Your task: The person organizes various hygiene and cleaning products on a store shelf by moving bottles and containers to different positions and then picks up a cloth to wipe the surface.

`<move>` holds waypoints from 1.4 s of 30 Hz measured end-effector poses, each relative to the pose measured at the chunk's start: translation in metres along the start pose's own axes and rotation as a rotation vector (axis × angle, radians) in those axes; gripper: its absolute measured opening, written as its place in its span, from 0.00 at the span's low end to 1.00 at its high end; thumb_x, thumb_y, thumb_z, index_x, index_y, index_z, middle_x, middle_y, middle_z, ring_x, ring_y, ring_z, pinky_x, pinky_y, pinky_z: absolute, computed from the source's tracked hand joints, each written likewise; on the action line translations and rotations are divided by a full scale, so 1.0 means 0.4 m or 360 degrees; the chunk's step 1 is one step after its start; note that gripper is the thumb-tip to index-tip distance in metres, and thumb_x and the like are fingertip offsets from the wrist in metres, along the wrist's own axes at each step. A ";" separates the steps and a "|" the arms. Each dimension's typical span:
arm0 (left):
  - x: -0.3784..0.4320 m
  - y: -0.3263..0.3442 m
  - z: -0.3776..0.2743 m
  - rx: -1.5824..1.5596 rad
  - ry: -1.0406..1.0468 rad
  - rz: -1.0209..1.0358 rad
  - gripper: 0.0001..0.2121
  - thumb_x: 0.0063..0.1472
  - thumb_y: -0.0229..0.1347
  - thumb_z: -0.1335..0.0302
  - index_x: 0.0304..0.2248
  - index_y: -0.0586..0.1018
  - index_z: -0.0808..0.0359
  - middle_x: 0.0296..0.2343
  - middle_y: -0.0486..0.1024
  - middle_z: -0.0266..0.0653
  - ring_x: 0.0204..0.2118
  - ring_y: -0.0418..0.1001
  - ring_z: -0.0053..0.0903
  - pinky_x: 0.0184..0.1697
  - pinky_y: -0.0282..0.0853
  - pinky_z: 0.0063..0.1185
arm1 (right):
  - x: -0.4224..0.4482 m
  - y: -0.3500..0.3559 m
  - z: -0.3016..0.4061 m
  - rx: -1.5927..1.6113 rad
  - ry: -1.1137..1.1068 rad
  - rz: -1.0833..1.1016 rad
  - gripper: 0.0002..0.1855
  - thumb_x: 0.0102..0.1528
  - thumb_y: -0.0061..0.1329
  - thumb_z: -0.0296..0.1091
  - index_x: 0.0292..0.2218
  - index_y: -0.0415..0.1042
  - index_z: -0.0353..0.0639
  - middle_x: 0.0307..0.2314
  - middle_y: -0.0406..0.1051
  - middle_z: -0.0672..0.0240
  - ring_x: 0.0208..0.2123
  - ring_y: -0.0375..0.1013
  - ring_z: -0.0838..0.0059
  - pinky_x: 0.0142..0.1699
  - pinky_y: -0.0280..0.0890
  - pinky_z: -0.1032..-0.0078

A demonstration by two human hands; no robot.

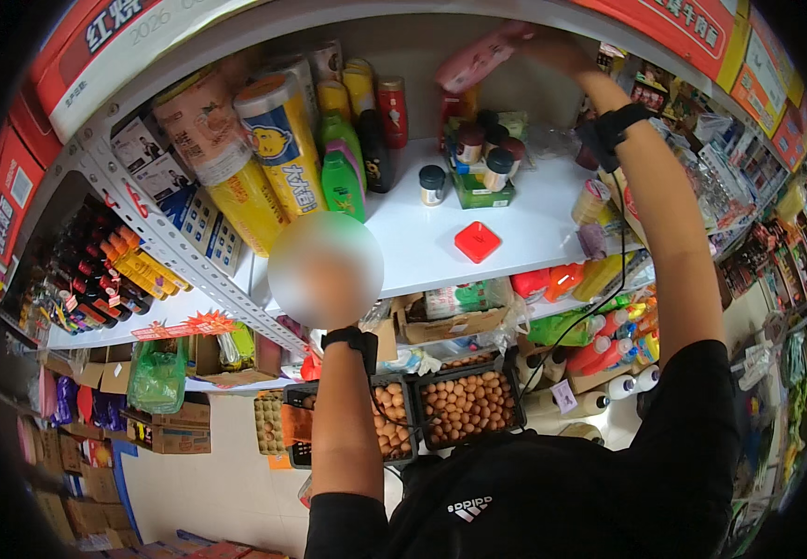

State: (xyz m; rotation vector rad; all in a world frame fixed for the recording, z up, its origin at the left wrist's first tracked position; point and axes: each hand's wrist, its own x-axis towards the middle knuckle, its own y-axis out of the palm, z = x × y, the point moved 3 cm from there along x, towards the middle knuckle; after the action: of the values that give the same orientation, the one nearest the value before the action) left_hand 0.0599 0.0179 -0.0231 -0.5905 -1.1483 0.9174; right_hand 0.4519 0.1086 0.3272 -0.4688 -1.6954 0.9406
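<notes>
In the head view my right hand (550,49), blurred by motion, is raised at the back right of the white shelf (396,237), its fingers on a pink bottle or pack (480,59) that tilts down to the left. Below it stand several small jars (498,168) on and about a green box (483,195). One dark-lidded jar (432,185) stands apart to their left, and a red square box (477,242) lies nearer the front. My left hand (326,272) is at the shelf's front left edge, hidden by a round blur, below green bottles (342,185).
Tall yellow packs (281,150) and a perforated metal upright (187,251) are on the left. Crates of eggs (469,405) stand on the floor below. A black cable (588,311) hangs from my right wrist. A tape roll (592,199) sits at the shelf's right.
</notes>
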 end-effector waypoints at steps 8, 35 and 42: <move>0.003 0.015 -0.019 0.0002 -0.0104 -0.0093 0.16 0.57 0.47 0.68 0.40 0.75 0.70 0.37 0.72 0.50 0.40 0.69 0.39 0.43 0.63 0.37 | 0.112 0.284 0.252 0.0269 -0.0158 0.0085 0.20 0.44 0.55 0.40 0.38 0.70 0.41 0.30 0.74 0.58 0.34 0.74 0.54 0.40 0.68 0.65; -0.008 0.058 -0.005 -0.0946 -0.0518 -0.0307 0.17 0.54 0.51 0.67 0.41 0.71 0.69 0.39 0.69 0.47 0.44 0.65 0.39 0.52 0.57 0.35 | 0.292 0.642 0.215 -0.0064 -0.0403 0.0509 0.15 0.47 0.51 0.42 0.31 0.74 0.39 0.31 0.72 0.53 0.38 0.70 0.55 0.45 0.65 0.63; 0.018 -0.029 0.018 -0.1390 -0.0695 -0.0509 0.10 0.46 0.51 0.69 0.27 0.73 0.65 0.31 0.69 0.42 0.37 0.65 0.38 0.49 0.57 0.32 | 0.292 0.597 0.210 -0.0292 -0.0582 0.0654 0.12 0.46 0.51 0.40 0.28 0.75 0.41 0.28 0.73 0.54 0.31 0.72 0.52 0.40 0.67 0.60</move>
State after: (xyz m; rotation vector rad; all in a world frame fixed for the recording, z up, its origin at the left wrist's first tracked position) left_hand 0.0575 0.0174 -0.0080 -0.8864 -1.9947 0.2251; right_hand 0.2993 0.3074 0.2052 -0.8296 -2.0719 1.2269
